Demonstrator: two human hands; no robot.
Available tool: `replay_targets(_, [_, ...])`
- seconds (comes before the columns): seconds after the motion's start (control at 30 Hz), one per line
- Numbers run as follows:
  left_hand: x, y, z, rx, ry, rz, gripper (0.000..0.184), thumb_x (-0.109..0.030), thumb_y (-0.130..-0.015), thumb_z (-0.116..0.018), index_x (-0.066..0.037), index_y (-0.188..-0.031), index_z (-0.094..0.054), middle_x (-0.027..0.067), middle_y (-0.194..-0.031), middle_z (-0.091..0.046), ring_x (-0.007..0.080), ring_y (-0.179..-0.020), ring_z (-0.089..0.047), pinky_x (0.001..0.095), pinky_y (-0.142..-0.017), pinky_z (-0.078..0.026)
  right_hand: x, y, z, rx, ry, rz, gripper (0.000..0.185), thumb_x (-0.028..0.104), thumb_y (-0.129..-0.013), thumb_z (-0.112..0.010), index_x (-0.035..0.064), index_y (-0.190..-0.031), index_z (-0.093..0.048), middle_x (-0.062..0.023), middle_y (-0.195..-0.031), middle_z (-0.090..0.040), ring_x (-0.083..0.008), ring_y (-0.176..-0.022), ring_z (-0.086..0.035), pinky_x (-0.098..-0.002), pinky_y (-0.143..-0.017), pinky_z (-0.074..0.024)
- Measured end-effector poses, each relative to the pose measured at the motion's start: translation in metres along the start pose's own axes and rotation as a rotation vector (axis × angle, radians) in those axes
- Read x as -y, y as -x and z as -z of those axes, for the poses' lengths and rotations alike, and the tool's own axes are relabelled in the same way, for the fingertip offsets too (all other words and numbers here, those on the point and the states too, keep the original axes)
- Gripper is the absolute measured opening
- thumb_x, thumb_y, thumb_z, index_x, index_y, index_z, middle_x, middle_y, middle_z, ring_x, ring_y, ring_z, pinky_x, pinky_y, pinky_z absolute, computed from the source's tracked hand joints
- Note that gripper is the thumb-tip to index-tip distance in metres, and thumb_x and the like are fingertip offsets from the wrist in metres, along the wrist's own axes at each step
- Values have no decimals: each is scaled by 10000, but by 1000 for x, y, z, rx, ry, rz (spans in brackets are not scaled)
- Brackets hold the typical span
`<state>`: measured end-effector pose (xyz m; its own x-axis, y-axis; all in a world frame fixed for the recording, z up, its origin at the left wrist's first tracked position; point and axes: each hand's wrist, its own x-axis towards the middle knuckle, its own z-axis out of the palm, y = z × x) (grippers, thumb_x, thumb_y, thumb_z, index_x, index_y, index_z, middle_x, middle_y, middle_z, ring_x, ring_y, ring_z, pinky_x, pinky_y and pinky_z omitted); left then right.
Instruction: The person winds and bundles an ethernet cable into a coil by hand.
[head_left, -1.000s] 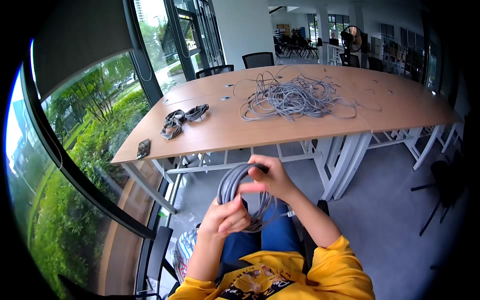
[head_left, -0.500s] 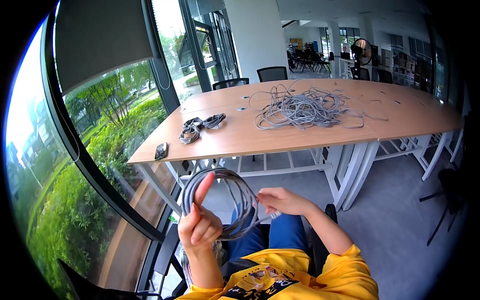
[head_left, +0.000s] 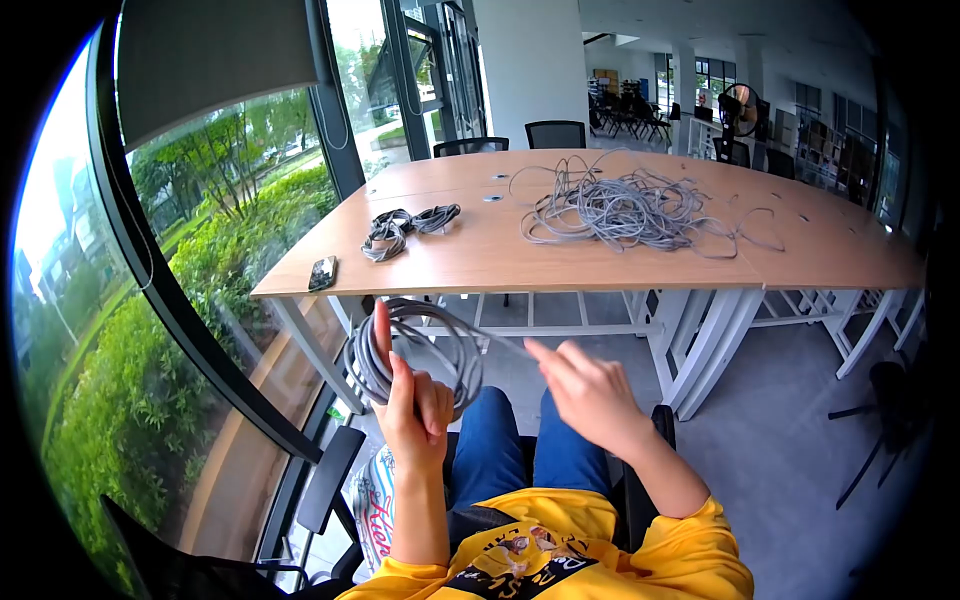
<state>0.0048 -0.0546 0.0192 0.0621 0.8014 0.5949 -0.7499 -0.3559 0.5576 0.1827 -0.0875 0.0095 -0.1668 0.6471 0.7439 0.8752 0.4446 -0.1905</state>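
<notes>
My left hand (head_left: 418, 408) is closed around a coil of grey cable (head_left: 465, 352), with its index finger raised through the loops and the other fingers curled. The coil stands roughly upright in front of my knees. From its upper right side a strand runs across to my right hand (head_left: 592, 392), whose fingers are pinched on it. The cable's end is hidden by the right hand. On the table beyond lie a large tangle of grey cable (head_left: 640, 212) and small bundled cables (head_left: 390, 236).
The wooden table (head_left: 480, 262) spans the space ahead. A phone (head_left: 323, 273) lies near its left corner. Mesh-backed chairs (head_left: 556, 134) stand at the far side. Tall windows (head_left: 240, 170) line the left, close to a chair armrest (head_left: 332, 478).
My right hand has lifted up and to the right, drawing the strand out from the coil. My left hand and the coil have tilted and risen slightly. The camera view has shifted a little.
</notes>
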Motion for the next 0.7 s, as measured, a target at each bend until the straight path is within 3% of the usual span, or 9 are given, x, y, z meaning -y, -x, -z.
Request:
replay_targets(0.03, [2, -1, 2, -42, -49, -43, 467, -222, -896, -324, -123, -1312, -138, -32, -345, -246, 61, -249, -195, 199, -277, -179, -1, 5, -3, 165, -44, -35, 216, 110, -789, -502, 38, -991, -533, -110, -689, -552, -276, -616, -563, -344, -536, -454])
replay_targets(0.17, [-5, -5, 11, -101, -31, -93, 462, -225, -894, -332, -120, -1308, -155, -34, -347, -248, 59, -249, -195, 202, -269, -174, -12, 15, -14, 166, -144, 9, 237, 118, -807, -461, 48, -1027, -513, -128, -758, -583, -279, -631, -581, -357, -546, -469])
replay_targets(0.23, [-3, -7, 14, -127, -38, -123, 458, -228, -894, -333, -119, -1306, -165, -34, -347, -248, 59, -248, -196, 201, -268, -175, -8, 19, -11, 292, -235, -46, 253, 127, -813, -456, 51, -1049, -505, -142, -819, -591, -291, -658, -583, -364, -584, -472])
replay_targets(0.37, [2, -9, 17, -144, -82, -165, 449, -227, -893, -342, -117, -1301, -190, -35, -354, -243, 58, -257, -202, 208, -270, -174, -8, 22, -16, 322, -332, -64, 241, 111, -802, -464, 40, -1027, -514, -129, -758, -584, -280, -627, -579, -353, -561, -476])
replay_targets(0.43, [7, -8, 16, -124, -202, -140, 443, -237, -900, -324, -96, -1299, -191, -45, -365, -239, 42, -280, -194, 199, -294, -163, 2, 22, -12, 324, -85, 102, 249, 87, -784, -473, 21, -1019, -516, -120, -677, -557, -258, -588, -574, -331, -517, -474])
replay_targets(0.47, [9, -8, 12, -142, -273, -111, 382, -239, -892, -346, -42, -1220, -346, -43, -366, -278, 53, -283, -231, 203, -300, -184, 11, 18, -7, 304, -64, 188, 232, 62, -733, -498, -8, -953, -527, -97, -608, -505, -227, -544, -566, -303, -470, -461])
replay_targets(0.53, [11, -7, 15, -138, -576, 99, 340, -261, -880, -387, 20, -1039, -492, 2, -409, -420, 82, -320, -382, 201, -328, -280, 20, 14, -8, 266, -15, 311, 187, 61, -686, -518, -13, -857, -535, -76, -616, -489, -205, -538, -565, -280, -459, -455])
replay_targets(0.57, [15, -6, 12, -124, -541, 124, 322, -250, -873, -413, 43, -860, -545, 62, -494, -529, 123, -414, -503, 212, -386, -356, 24, 9, -7, 264, -15, 306, 187, 61, -686, -518, -13, -857, -535, -76, -616, -489, -205, -538, -565, -280, -459, -455])
replay_targets(0.7, [35, -5, 8, -52, -718, 259, 316, -231, -857, -461, 19, -689, -555, 47, -553, -558, 78, -500, -514, 204, -451, -389, 34, -12, -4, 214, 3, 405, 117, 53, -681, -533, 20, -774, -470, -66, -659, -466, -188, -556, -548, -275, -464, -442])
